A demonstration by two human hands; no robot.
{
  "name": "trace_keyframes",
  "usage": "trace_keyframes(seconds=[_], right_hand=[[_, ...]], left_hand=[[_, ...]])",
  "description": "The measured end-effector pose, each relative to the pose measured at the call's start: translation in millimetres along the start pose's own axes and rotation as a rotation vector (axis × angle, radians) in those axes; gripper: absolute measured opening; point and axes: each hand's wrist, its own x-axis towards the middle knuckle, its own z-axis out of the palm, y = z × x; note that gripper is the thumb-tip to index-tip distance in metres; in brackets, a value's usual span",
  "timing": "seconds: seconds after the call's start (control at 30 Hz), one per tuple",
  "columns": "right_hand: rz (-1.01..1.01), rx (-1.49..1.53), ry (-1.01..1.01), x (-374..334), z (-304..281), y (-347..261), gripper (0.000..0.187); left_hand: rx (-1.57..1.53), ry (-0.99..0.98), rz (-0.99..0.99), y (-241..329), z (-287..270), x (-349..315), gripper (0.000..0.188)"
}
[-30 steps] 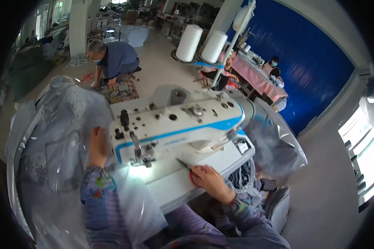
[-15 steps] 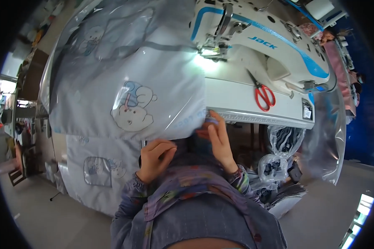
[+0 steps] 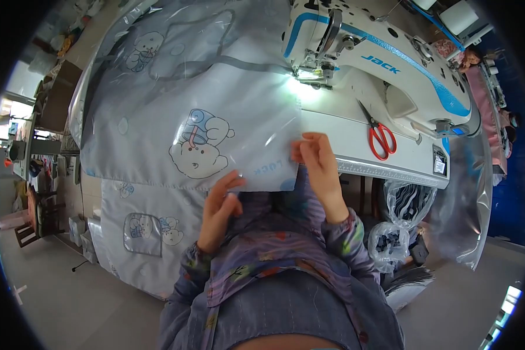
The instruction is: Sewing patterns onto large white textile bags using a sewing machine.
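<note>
A grey-white printed fabric sheet (image 3: 143,125) with a glossy clear surface and cartoon bears lies over the table, its right edge running up to the lit presser foot of a white and blue sewing machine (image 3: 385,55). My left hand (image 3: 219,204) is at the sheet's near edge, fingertips on the fabric, thumb apart from the fingers. On the right edge, below the needle, my right hand (image 3: 324,169) has its bent fingers closed at the fabric's border. Red-handled scissors (image 3: 381,140) lie on the machine bed, right of my right hand.
A metal ruler strip (image 3: 385,172) runs along the table's front edge. Clear plastic bags (image 3: 408,201) of dark pieces hang below it at the right. More printed fabric (image 3: 111,227) drapes down at the left. Thread cones (image 3: 458,18) stand behind the machine.
The near right corner of the fabric now lies flatter, showing its blue print. My right hand has moved up along the edge; my left hand has risen onto the near edge.
</note>
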Motion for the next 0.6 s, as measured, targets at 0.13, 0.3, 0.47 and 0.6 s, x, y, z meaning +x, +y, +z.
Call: trace_keyframes(seconds=[0.13,0.3,0.47,0.6], right_hand=[[0.126,0.330,0.099,49,5,-14,0.014],[0.222,0.419,-0.158,43,-3,-15,0.016],[0.139,0.141,-0.133,-28,4,12,0.022],[0.227,0.156,0.028,-56,0,29,0.024]], left_hand=[[0.027,-0.391,-0.119,6,16,18,0.033],[0.117,-0.638,-0.294,1,15,22,0.033],[0.160,-0.741,-0.311,-52,-59,11,0.043],[-0.547,-0.262,-0.208,-54,-92,24,0.054]])
